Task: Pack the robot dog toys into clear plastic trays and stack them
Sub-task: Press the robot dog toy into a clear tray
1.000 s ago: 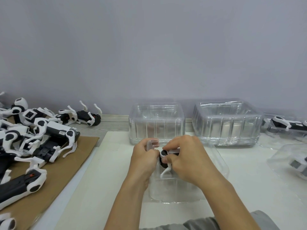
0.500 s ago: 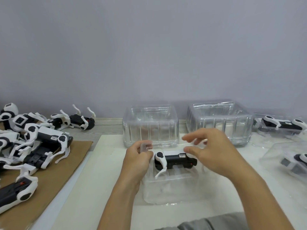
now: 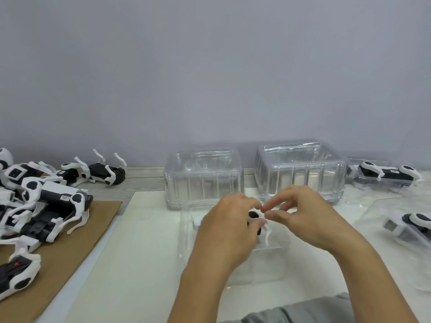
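Note:
A black-and-white robot dog toy [image 3: 253, 215] lies in a clear plastic tray [image 3: 268, 271] on the white mat right in front of me. My left hand [image 3: 227, 226] lies over the toy's left part, fingers curled round its body, and hides most of it. My right hand [image 3: 303, 215] comes in from the right and pinches the toy's white upper leg between thumb and forefinger. One white leg [image 3: 268, 236] sticks out below the hands.
Two stacks of empty clear trays [image 3: 203, 180] [image 3: 300, 173] stand behind the hands. Several loose robot dogs [image 3: 53, 201] are piled on brown cardboard [image 3: 70, 252] at the left. Packed toys in trays [image 3: 387, 173] [image 3: 415, 224] sit at the right.
My left hand has left the tray's edge and moved right onto the toy. My right hand has come back down from above and now pinches the toy's leg.

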Demonstrator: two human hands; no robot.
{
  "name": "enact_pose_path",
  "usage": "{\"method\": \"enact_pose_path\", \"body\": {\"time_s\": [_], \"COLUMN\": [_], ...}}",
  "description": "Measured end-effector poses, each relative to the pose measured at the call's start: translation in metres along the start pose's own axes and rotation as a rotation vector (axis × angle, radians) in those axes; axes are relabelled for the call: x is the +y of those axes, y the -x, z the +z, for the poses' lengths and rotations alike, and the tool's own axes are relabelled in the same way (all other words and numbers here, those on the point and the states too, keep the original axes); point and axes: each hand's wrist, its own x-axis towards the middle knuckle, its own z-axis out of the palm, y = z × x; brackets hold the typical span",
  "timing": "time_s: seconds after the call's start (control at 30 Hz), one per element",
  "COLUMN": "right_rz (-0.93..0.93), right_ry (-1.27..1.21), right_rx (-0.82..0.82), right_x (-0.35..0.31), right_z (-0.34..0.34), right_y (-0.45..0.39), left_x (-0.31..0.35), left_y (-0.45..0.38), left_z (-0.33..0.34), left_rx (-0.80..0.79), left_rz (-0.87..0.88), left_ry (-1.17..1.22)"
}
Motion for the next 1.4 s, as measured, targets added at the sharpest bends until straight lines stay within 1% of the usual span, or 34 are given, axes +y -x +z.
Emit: {"method": "enact_pose_path", "body": {"time_s": [0.07, 0.17, 0.33, 0.47, 0.53, 0.7, 0.8, 0.9, 1.0, 1.03, 1.1, 1.13, 1.17, 1.2, 1.23, 1.3, 1.33, 1.4], "right_rz": [-0.004, 0.016, 0.039, 0.046, 0.041, 0.041, 0.047, 0.033, 0.013, 0.0, -0.037, -0.056, -0.072, -0.088, -0.102, -0.121, -0.121, -0.101], "right_ry": [-0.027, -0.127, -0.144, -0.151, -0.147, -0.13, -0.144, -0.107, -0.078, -0.065, -0.047, -0.051, -0.065, -0.081, -0.086, -0.047, -0.015, 0.018], "right_rx": [-0.012, 0.009, 0.008, 0.001, 0.002, 0.033, 0.03, 0.025, 0.003, 0.0, -0.003, -0.002, -0.003, -0.006, -0.014, -0.04, -0.045, -0.034], "right_x": [0.0, -0.001, -0.001, -0.002, -0.002, -0.005, -0.005, -0.005, -0.006, -0.006, -0.006, -0.006, -0.008, -0.009, -0.012, -0.016, -0.018, -0.019], "right_z": [0.002, 0.004, 0.005, 0.005, 0.004, 0.006, 0.007, 0.008, 0.009, 0.009, 0.01, 0.011, 0.012, 0.015, 0.017, 0.025, 0.028, 0.03], "right_y": [0.0, -0.001, 0.0, 0.0, 0.0, -0.002, -0.002, -0.001, -0.001, -0.001, -0.001, -0.001, -0.001, -0.001, -0.001, -0.002, -0.003, -0.004], "left_x": [0.001, -0.001, 0.004, 0.008, 0.01, 0.004, 0.0, -0.002, -0.011, -0.015, -0.028, -0.037, -0.045, -0.052, -0.058, -0.067, -0.068, -0.07], "left_y": [0.0, -0.002, -0.003, -0.002, -0.002, -0.006, -0.006, -0.006, -0.006, -0.006, -0.004, -0.002, 0.0, 0.003, 0.005, 0.008, 0.009, 0.008], "left_z": [0.003, 0.005, 0.009, 0.012, 0.012, 0.009, 0.008, 0.005, -0.006, -0.013, -0.027, -0.032, -0.035, -0.036, -0.035, -0.029, -0.026, -0.022], "left_rx": [-0.017, 0.017, 0.139, 0.194, 0.197, 0.115, 0.105, 0.08, 0.064, 0.112, 0.311, 0.403, 0.455, 0.463, 0.435, 0.332, 0.293, 0.269], "left_rz": [-0.053, -0.131, -0.305, -0.306, -0.29, -0.27, -0.26, -0.247, -0.236, -0.218, -0.187, -0.199, -0.24, -0.301, -0.376, -0.51, -0.555, -0.606], "left_ry": [0.019, 0.032, 0.066, -0.005, -0.028, -0.006, 0.025, 0.051, 0.196, 0.254, 0.303, 0.309, 0.324, 0.354, 0.399, 0.535, 0.612, 0.712]}}
